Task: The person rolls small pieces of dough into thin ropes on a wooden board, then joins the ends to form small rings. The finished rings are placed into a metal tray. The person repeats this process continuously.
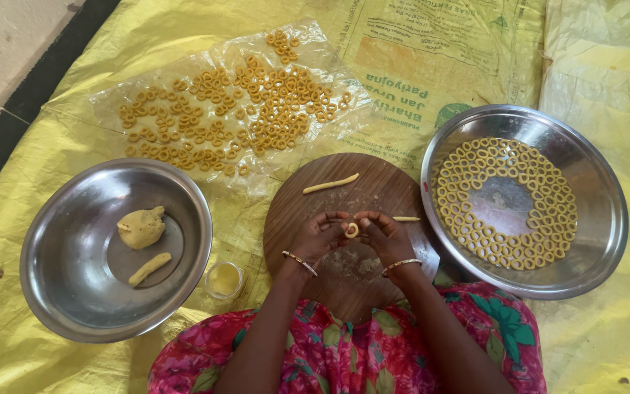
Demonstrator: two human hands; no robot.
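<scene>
The person sat over a round dark wooden board, and between the fingertips of both hands was a small pale-yellow ring of dough; the left hand pinched it from one side with thumb and forefinger pressed together on it, and the right hand pinched it from the other, so the ring sat just above the middle of the board; each wrist carried a thin metal bangle. A short rolled stick of dough lay near the far edge of the board, and a smaller bit of dough lay just beside the right hand's knuckles.

To the right stood a wide shallow steel plate, its floor lined with bands of finished dough rings around a bare centre; to the left stood a deep steel bowl holding a lump of yellow dough and a rolled dough piece; between bowl and board sat a small glass cup of yellow liquid. Beyond the board a clear plastic sheet was spread with many darker orange rings; everything rested on yellow printed sacking; the person's lap showed pink flowered cloth.
</scene>
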